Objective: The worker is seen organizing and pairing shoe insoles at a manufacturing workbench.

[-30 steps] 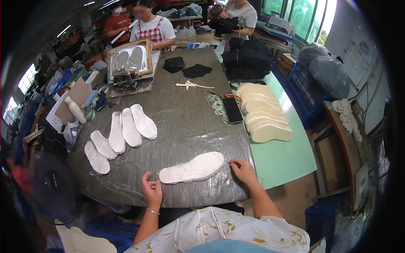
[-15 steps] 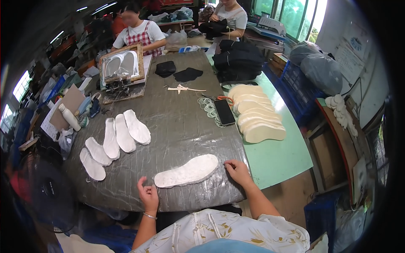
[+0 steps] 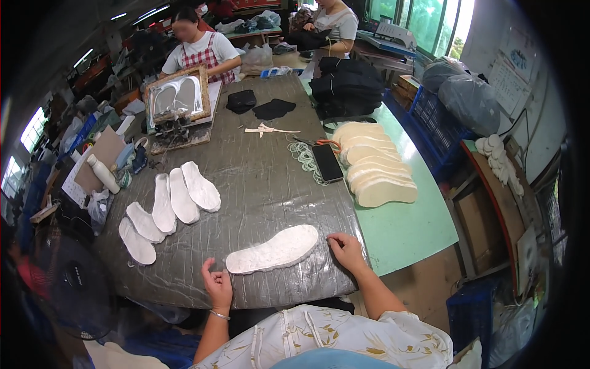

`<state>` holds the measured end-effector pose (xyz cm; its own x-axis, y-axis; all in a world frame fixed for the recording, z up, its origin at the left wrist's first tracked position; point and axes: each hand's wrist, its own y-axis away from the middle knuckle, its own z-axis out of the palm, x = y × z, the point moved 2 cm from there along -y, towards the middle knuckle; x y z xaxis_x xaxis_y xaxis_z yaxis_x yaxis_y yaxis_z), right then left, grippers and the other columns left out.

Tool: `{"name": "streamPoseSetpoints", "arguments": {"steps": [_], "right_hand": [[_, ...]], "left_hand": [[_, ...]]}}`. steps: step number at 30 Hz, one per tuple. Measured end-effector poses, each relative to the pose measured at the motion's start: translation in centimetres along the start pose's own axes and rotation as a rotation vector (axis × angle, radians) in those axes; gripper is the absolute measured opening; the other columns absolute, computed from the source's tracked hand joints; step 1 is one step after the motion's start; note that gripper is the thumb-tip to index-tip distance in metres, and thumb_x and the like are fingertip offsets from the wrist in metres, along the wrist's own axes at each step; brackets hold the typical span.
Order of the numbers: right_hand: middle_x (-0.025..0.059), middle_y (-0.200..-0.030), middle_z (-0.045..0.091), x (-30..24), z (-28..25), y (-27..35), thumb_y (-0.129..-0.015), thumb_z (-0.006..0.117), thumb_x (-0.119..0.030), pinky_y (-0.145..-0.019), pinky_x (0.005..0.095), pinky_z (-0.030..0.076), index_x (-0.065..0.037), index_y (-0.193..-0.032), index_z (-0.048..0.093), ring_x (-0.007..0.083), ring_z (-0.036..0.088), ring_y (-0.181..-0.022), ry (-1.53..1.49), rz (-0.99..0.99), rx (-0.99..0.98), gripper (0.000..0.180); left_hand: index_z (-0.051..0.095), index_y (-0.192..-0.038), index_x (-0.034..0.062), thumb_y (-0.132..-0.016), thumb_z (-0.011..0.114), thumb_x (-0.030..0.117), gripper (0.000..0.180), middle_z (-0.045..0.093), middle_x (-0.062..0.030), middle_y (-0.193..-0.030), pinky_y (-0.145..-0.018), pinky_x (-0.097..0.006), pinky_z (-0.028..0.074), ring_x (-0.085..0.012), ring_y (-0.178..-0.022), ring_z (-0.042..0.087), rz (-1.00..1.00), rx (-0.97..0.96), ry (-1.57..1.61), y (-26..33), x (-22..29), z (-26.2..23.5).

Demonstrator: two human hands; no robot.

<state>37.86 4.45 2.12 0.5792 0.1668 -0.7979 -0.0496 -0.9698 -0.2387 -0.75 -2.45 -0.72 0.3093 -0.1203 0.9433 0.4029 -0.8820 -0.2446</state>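
Observation:
A white, fuzzy-edged insole lies flat on the grey plastic-covered table in front of me, between my hands. Just off its left end, my left hand is held palm up with loosely bent, parted fingers and nothing in it. My right hand rests on the table past the insole's right end, fingers reaching left, not touching it and with nothing visible in them. To the left, several more white insoles lie fanned out side by side. On the green surface at right, cream insole-shaped pieces overlap in a row.
A black phone, pale cord loops and orange-handled scissors lie by the table's right side. Farther back are black fabric pieces, a black stack and a framed screen. Two people work beyond; a fan stands left.
My hands and the insole between them keep their places. The whole view has shifted very slightly, and the person at the back left has moved their head a little.

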Motion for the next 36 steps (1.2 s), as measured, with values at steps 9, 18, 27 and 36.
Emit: {"name": "streamPoseSetpoints", "arguments": {"steps": [9, 18, 27, 36], "right_hand": [[0.0162, -0.083, 0.071, 0.2, 0.1, -0.2, -0.086, 0.065, -0.015, -0.066, 0.0352, 0.053, -0.003, -0.095, 0.073, 0.0285, 0.069, -0.071, -0.053, 0.008, 0.011, 0.016], [0.0124, -0.08, 0.067, -3.3, -4.3, -7.5, -0.087, 0.064, -0.018, -0.065, 0.0314, 0.051, 0.001, -0.137, 0.046, 0.0149, 0.065, -0.069, -0.212, 0.17, -0.455, 0.056], [0.0198, -0.11, 0.068, -25.5, -13.2, -40.0, -0.084, 0.055, -0.019, -0.087, 0.0478, 0.053, -0.009, -0.13, 0.055, 0.0362, 0.065, -0.106, 0.512, -0.171, 0.244, 0.048], [0.0141, -0.09, 0.071, -8.9, -0.1, -27.4, -0.081, 0.059, -0.026, -0.08, 0.0472, 0.053, -0.012, -0.091, 0.073, 0.0352, 0.067, -0.086, 0.474, -0.276, -0.184, 0.022]], "left_hand": [[0.039, -0.135, -0.001, -0.086, 0.058, -0.004, 0.053, 0.051, -0.0111, -0.133, -0.055, -0.02, 0.043, -0.0088, -0.072, 0.057, -0.019, 0.003, 0.004, -0.1, -0.1, 0.1], [0.04, -0.134, -0.0003, -0.084, 0.06, -0.004, 0.053, 0.051, -0.0115, -0.13, -0.056, -0.021, 0.042, -0.0096, -0.069, 0.056, -0.01, 0.019, 0.005, -0.8, -0.1, 0.2], [0.046, -0.129, 0.0021, -0.073, 0.06, -0.008, 0.059, 0.054, -0.0098, -0.124, -0.049, -0.022, 0.039, -0.007, -0.055, 0.05, 0.135, 0.124, -0.073, -0.5, -6.8, 0.6], [0.044, -0.129, -0.0004, -0.076, 0.058, -0.007, 0.055, 0.055, -0.0132, -0.124, -0.054, -0.023, 0.042, -0.0101, -0.061, 0.053, 0.071, 0.102, -0.037, -0.5, -3.9, -0.2]]}}
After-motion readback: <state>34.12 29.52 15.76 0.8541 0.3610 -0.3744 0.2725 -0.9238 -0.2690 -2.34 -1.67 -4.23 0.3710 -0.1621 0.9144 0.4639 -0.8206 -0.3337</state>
